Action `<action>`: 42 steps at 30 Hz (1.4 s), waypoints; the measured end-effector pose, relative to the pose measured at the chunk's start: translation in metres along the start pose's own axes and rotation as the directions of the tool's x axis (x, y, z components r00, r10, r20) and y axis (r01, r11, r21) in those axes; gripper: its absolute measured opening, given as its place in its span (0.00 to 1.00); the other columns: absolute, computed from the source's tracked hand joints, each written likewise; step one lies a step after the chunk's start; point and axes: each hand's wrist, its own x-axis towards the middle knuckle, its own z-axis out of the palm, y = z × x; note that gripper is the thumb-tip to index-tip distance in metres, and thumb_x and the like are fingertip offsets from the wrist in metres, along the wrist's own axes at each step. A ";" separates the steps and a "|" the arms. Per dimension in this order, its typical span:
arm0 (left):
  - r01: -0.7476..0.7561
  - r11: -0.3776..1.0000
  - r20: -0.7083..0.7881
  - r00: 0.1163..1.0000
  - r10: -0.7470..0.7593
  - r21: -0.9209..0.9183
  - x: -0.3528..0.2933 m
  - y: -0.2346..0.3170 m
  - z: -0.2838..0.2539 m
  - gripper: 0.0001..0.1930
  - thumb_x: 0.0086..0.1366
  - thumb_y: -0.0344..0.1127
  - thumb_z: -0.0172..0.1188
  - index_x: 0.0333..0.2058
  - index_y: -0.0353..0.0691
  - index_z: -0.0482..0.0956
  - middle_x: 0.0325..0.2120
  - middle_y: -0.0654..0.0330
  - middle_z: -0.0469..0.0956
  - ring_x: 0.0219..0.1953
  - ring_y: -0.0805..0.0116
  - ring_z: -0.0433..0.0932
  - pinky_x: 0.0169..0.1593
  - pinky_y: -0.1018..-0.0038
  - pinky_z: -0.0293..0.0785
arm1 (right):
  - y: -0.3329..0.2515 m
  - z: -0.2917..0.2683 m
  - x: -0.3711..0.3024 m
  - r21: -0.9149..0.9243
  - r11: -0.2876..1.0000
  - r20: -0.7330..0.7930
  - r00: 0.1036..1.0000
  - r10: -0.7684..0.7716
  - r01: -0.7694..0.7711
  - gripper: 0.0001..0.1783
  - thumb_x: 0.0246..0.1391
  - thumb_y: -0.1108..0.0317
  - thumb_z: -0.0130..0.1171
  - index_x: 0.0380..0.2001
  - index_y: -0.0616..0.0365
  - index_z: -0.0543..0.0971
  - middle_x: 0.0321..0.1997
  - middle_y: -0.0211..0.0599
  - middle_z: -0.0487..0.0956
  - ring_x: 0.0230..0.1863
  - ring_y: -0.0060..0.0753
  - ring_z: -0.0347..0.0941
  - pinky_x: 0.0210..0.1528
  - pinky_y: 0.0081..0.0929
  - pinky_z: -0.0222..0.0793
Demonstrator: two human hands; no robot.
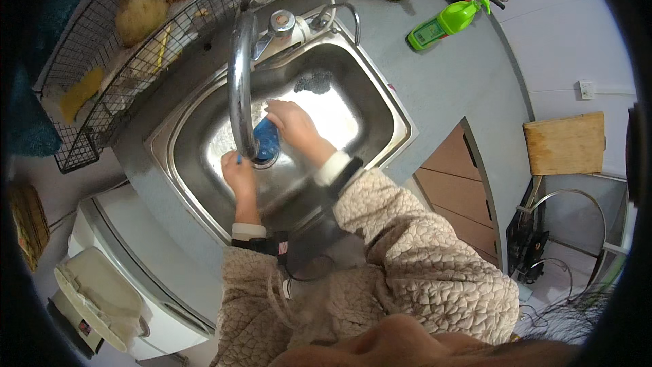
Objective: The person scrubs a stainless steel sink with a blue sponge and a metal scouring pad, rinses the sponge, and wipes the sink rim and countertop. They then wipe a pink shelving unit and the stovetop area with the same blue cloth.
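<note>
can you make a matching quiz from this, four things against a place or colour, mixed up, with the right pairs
1. pump bottle
2. root vegetable
3. blue object
4. wooden board

A. in the wire basket
B. far right of the picture
C. bright green
D. between left hand and right hand

Pairs: 1-C, 2-A, 3-D, 4-B

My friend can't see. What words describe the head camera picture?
A person's right hand touches a blue item over a metal sink, beside a curved faucet, with the left hand close by. A wire basket is at upper left; a green bottle is on the gray counter at upper right.
</note>
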 end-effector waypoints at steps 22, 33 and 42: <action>0.745 -0.214 0.775 0.597 -0.209 -0.632 -0.044 -0.012 0.031 0.21 0.62 0.54 0.42 0.43 0.43 0.70 0.38 0.60 0.73 0.39 0.65 0.73 0.43 0.68 0.70 | -0.054 0.053 -0.078 -0.036 0.998 0.301 0.952 0.059 -0.051 0.14 0.49 0.56 0.50 0.22 0.54 0.76 0.17 0.42 0.73 0.24 0.48 0.72 0.29 0.39 0.67; 0.730 -0.236 0.767 0.613 -0.189 -0.642 -0.031 0.017 0.032 0.17 0.64 0.46 0.42 0.45 0.43 0.67 0.40 0.60 0.72 0.43 0.66 0.71 0.46 0.70 0.69 | -0.059 0.037 -0.049 -0.087 0.996 0.397 0.916 0.062 -0.029 0.17 0.45 0.58 0.52 0.25 0.64 0.77 0.27 0.51 0.75 0.30 0.49 0.72 0.33 0.40 0.67; 0.637 0.139 0.561 0.746 -0.360 -0.758 -0.013 0.005 0.019 0.15 0.64 0.41 0.41 0.44 0.40 0.68 0.40 0.60 0.73 0.42 0.64 0.73 0.46 0.67 0.70 | 0.008 0.031 0.001 -0.130 0.874 0.447 0.759 0.474 -0.469 0.23 0.41 0.46 0.56 0.26 0.58 0.78 0.25 0.46 0.76 0.31 0.49 0.73 0.34 0.37 0.67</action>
